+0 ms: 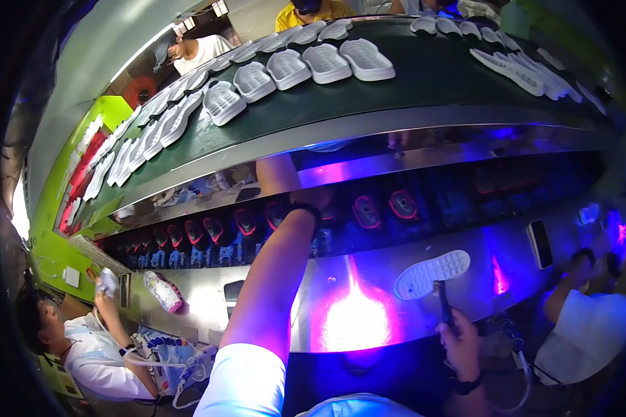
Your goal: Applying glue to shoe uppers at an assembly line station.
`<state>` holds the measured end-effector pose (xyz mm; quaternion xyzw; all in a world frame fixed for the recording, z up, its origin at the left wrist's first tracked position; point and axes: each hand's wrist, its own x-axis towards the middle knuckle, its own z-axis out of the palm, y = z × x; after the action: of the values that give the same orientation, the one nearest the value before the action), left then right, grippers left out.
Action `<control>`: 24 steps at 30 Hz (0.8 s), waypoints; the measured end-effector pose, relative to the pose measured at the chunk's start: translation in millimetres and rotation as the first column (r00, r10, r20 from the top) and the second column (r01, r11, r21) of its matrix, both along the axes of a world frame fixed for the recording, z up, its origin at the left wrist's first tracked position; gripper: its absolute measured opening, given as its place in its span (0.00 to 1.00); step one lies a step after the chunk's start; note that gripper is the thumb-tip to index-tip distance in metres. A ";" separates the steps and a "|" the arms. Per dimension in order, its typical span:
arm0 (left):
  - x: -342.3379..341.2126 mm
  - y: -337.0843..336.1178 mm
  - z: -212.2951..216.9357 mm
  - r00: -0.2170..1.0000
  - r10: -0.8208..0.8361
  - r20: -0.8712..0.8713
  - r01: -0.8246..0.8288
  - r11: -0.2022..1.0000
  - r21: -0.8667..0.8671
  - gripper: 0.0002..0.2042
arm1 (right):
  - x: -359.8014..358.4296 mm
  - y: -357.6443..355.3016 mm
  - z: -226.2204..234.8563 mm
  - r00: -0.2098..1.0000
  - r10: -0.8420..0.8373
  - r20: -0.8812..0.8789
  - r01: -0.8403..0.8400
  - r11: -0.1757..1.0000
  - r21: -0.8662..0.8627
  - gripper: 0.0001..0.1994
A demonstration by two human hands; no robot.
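Note:
My left arm stretches forward over the metal ledge. Past its dark wristband, my left hand [317, 197] reaches into the shadowed lower channel beside a row of dark shoe uppers with glowing pink edges; its fingers are too dim to make out. One such shoe upper [366, 212] stands just to the right of it. At lower right, my right hand [460, 347] is closed round the dark handle of a brush [444, 306]. The brush's tip meets or overlaps the near edge of a white shoe sole [431, 275], which lies on the ledge, its patterned side up.
A green conveyor belt [424, 101] carries rows of white soles beyond the channel. On the metal ledge [389, 267] lie a phone [539, 244] at right and a patterned shoe [163, 292] at left. Co-workers sit close on both sides. Bright pink-violet light glares before me.

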<state>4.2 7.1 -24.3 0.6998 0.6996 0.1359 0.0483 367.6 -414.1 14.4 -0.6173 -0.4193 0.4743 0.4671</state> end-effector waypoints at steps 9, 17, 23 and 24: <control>-30.1 -198.0 51.0 -0.109 0.208 0.972 0.354 0.922 -0.157 0.13 | 8.4 -28.8 -0.5 0.998 0.053 -0.044 -0.049 0.994 0.096 0.24; 10.1 -396.4 87.1 0.481 -0.114 0.869 0.209 0.978 0.013 0.29 | -51.6 -27.2 6.8 0.948 0.277 0.157 -0.302 0.938 0.167 0.20; 4.3 -496.8 44.3 0.801 -0.476 0.364 0.316 0.852 0.417 0.41 | -90.0 -45.6 -6.6 0.862 0.399 0.312 -0.471 0.858 0.205 0.19; 3.8 -508.4 37.2 0.816 -0.476 0.328 0.337 0.853 0.399 0.39 | -95.5 -48.0 -7.3 0.852 0.421 0.311 -0.491 0.850 0.192 0.19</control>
<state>8.0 -501.3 12.9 0.7874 0.4729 0.3801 0.1090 272.2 -462.1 7.1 -0.4874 -0.6710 0.4278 0.3594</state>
